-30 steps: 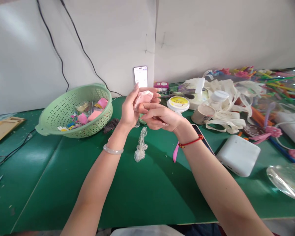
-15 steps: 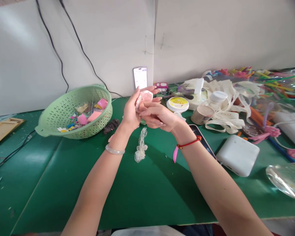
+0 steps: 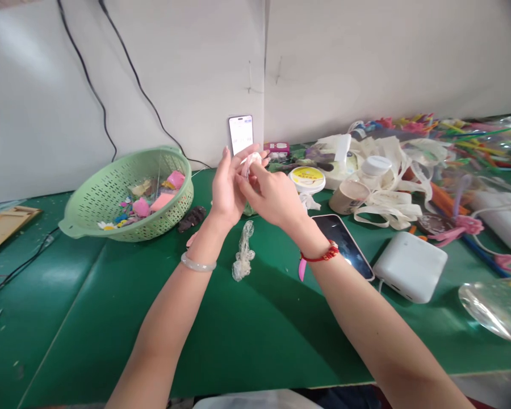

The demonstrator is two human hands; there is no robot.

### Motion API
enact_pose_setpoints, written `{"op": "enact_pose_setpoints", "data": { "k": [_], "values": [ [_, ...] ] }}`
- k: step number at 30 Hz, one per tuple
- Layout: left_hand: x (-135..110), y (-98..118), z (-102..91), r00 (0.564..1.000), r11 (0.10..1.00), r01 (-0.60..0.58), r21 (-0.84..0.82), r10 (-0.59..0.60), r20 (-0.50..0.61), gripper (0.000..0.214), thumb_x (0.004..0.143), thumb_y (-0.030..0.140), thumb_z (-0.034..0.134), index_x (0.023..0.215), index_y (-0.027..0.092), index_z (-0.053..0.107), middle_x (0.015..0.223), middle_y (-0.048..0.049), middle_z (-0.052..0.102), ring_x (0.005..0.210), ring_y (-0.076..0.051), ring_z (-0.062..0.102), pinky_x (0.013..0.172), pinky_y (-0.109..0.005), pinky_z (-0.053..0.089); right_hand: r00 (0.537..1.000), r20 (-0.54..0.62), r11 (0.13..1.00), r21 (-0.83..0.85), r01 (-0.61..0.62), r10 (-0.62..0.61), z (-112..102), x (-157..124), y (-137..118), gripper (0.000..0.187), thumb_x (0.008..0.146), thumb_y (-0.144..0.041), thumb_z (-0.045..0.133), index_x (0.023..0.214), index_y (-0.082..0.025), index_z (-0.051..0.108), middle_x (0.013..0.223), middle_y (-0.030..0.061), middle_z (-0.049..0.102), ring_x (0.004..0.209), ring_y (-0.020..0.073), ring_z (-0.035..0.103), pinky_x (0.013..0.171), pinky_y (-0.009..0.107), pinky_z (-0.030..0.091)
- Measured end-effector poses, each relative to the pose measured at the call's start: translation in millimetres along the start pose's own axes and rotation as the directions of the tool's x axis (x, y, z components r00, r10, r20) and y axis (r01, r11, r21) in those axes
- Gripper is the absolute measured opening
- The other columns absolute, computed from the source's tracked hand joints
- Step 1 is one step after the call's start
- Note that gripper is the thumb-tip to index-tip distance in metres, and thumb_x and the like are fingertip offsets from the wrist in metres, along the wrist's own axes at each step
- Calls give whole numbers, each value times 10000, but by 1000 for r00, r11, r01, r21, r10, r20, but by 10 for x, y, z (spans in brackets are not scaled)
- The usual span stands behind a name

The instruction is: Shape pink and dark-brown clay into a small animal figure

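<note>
A small pink and white lump [image 3: 252,163], soft-looking like modelling clay, is between my hands above the table. My left hand [image 3: 227,190] cups it palm up, thumb raised and fingers behind it. From the right, my right hand [image 3: 276,196] pinches it with thumb and bent fingers, which hide part of it. Below my hands a crumpled strip of clear plastic film [image 3: 243,253] lies on the green table [image 3: 238,335]. A pink plastic knife [image 3: 302,270] is partly covered by my right wrist.
A green basket [image 3: 80,207] with colourful clay pieces stands left. A lit phone [image 3: 241,134] leans on the wall; another phone [image 3: 344,247] lies by my right forearm. Right are a white power bank [image 3: 411,267], a yellow-lidded tub [image 3: 307,177], a cup [image 3: 349,196] and white bags [image 3: 392,207].
The lump has turned from its broad face to a narrower, folded-looking side. My right hand has rolled over, its back now up, and its fingers have closed in on the lump.
</note>
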State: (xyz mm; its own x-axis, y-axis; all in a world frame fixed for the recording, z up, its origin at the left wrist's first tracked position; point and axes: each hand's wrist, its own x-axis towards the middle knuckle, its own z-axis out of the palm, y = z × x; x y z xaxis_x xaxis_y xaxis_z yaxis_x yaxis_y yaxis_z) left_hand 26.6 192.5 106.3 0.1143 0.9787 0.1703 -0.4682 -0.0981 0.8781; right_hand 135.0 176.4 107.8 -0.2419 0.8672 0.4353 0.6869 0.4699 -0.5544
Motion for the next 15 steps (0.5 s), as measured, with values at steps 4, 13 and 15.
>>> {"op": "enact_pose_setpoints", "data": {
  "k": [4, 13, 15],
  "values": [
    [-16, -63, 8, 983, 974, -172, 149, 179, -36, 497, 1030, 505, 319, 1041, 241, 739, 1193, -66, 750, 1322, -285, 607, 1116, -411, 490, 993, 107, 925, 371, -86, 49, -84, 39, 21, 313, 971, -313, 502, 682, -193, 479, 576, -31, 455, 518, 90, 352, 532, 263, 247],
    [2, -107, 1, 968, 965, -227, 128, 238, -80, 618, 1000, 608, 312, 788, 213, 737, 887, -116, 755, 1186, -308, 682, 1046, -456, 535, 934, 356, 573, 773, -272, -37, -196, 43, 20, 520, 1026, -424, 443, 553, -213, 402, 411, -52, 359, 386, 63, 268, 390, 234, 174],
    [18, -61, -37, 978, 980, -186, 74, 192, -81, 615, 1008, 582, 289, 821, 208, 741, 917, -119, 763, 1195, -308, 679, 1028, -460, 548, 928, 370, 468, 827, -310, -40, -261, 43, 73, 456, 1009, -379, 487, 591, -212, 416, 399, -70, 345, 366, 57, 230, 381, 227, 176]
  ]
}}
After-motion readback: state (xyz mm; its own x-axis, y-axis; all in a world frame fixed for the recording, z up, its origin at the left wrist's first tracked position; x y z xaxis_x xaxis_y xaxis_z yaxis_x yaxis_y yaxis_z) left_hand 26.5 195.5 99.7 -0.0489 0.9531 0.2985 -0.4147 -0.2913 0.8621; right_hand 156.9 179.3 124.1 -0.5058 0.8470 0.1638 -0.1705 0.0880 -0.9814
